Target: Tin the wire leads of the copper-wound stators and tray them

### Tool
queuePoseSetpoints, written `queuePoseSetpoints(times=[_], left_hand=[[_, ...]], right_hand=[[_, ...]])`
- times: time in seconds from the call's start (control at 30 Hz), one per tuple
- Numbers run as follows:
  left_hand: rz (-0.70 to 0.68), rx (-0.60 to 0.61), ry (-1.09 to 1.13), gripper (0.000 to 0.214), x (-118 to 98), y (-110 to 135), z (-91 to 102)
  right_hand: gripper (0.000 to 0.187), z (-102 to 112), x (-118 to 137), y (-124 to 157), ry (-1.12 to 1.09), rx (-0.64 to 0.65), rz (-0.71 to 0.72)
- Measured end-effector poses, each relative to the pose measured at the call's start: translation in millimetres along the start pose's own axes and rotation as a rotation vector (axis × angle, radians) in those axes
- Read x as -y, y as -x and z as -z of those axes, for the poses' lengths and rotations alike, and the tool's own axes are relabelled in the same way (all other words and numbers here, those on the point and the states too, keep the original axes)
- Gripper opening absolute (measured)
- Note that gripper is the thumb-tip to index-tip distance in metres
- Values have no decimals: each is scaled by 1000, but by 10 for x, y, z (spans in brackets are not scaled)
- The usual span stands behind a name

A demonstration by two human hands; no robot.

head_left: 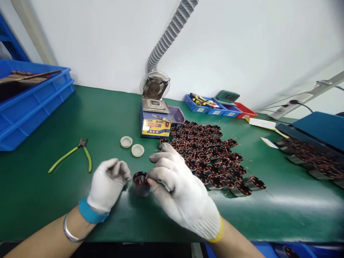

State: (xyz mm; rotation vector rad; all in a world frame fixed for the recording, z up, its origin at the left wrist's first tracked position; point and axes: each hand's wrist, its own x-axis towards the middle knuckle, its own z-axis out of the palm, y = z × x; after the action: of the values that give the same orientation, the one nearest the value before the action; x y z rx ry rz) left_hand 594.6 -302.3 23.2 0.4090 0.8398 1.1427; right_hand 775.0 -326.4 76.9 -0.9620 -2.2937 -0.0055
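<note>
A single motor stator (141, 184), a dark cylinder with copper windings inside, stands upright on the green bench between my hands. My right hand (180, 186), in a white glove, has its thumb and bent fingers closed at the stator's right rim. On the other side my left hand (109, 184), gloved in white with a blue cuff, is curled with its fingertips drawn together beside the stator. Whatever its fingers may hold is hidden. Behind the stator lie two small white round caps (126, 142) (137, 150).
Green-handled cutters (83, 143) lie at left, near a big blue crate (34, 104). A solder pot (155, 122) stands at the back under a grey duct (172, 32). Many wound stators (204, 157) crowd the right side. Small tool bins (215, 107) and a brush (264, 124) sit beyond.
</note>
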Motion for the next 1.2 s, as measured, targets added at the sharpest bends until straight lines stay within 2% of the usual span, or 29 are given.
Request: queuePoseSetpoints(times=[0.07,0.13,0.17,0.23,0.27,0.3,0.33,0.4,0.47,0.5,0.53,0.57,0.6,0.67,0.7,0.73,0.77,0.87,0.97,1.0,1.07,1.13,1.2], left_hand=[[-25,-49,96,47,-19,-49,43],[159,-14,47,52,51,-95,83],[298,65,-17,54,105,-109,98],[520,332,-122,59,199,-110,112],[564,468,-128,58,221,-99,114],[556,554,-96,55,221,-85,114],[510,575,-31,51,199,-72,114],[365,461,146,47,116,-62,115],[166,231,319,51,43,-86,117],[102,129,363,53,30,-108,117],[95,68,367,52,35,-129,117],[146,65,334,50,59,-148,117],[242,125,272,48,98,-160,117],[492,387,94,51,193,-162,119],[561,503,14,55,238,-155,121],[579,569,-46,57,276,-145,123],[549,578,-80,56,304,-134,125],[412,412,-81,45,317,-116,118],[401,240,-62,40,257,-114,83],[398,193,-55,39,235,-113,69],[388,130,-44,37,207,-108,47],[370,105,-34,34,212,-103,39],[340,121,-39,33,242,-100,46]], right_hand=[[9,129,97,-108,-5,63,50],[12,212,160,-187,13,113,88],[13,232,172,-210,26,140,103],[13,238,157,-225,58,195,124],[13,228,137,-220,77,214,130],[13,213,114,-211,99,220,131],[12,197,93,-201,120,218,127],[10,171,72,-191,138,204,113],[10,160,86,-206,114,209,122],[11,161,102,-222,95,215,133],[12,164,118,-241,78,221,146],[12,167,129,-257,64,225,151],[13,168,133,-268,53,229,147],[12,155,103,-263,34,222,121],[11,138,69,-244,20,218,107],[10,112,23,-213,1,215,91],[10,79,-32,-173,-27,207,69],[13,-24,-203,-27,-150,72,-88],[11,-59,-282,58,-200,-96,-203],[8,-49,-276,52,-174,-85,-182],[17,-10,-225,-14,-82,25,-82],[26,25,-153,-130,-6,167,3],[19,35,-95,-247,28,269,57]])
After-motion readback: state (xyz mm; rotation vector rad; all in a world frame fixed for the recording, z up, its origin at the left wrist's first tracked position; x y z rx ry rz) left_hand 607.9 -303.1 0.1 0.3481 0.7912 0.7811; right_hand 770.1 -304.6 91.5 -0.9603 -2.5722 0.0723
